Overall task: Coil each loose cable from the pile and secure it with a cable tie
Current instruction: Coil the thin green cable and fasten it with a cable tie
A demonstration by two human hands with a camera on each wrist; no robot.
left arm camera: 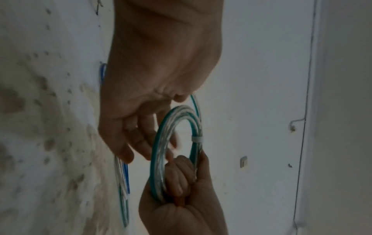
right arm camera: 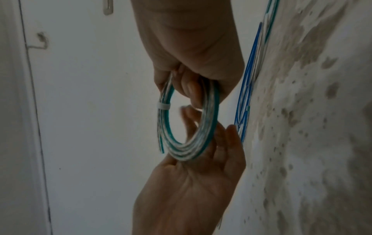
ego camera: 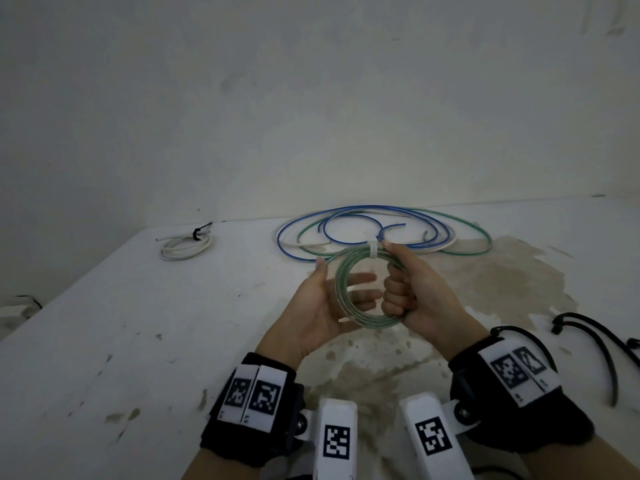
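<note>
A green-and-clear cable coil (ego camera: 343,296) hangs in the air above the table, bound at its top by a white tie (ego camera: 373,250). My right hand (ego camera: 408,292) grips the coil's right side, fingers curled through the ring and thumb by the tie. My left hand (ego camera: 325,303) lies open behind the coil's left side, fingers straight; I cannot tell whether they touch it. The wrist views show the same coil (left arm camera: 159,152) (right arm camera: 203,120), the tie (left arm camera: 197,139) (right arm camera: 163,106), my right hand (left arm camera: 181,187) (right arm camera: 193,63) and my left hand (left arm camera: 141,139) (right arm camera: 201,167).
Loose blue, green and white cables (ego camera: 381,230) lie piled at the back of the stained white table (ego camera: 138,323). A tied white cable coil (ego camera: 187,245) sits back left. Black ties (ego camera: 595,344) lie at the right edge. A wall rises behind.
</note>
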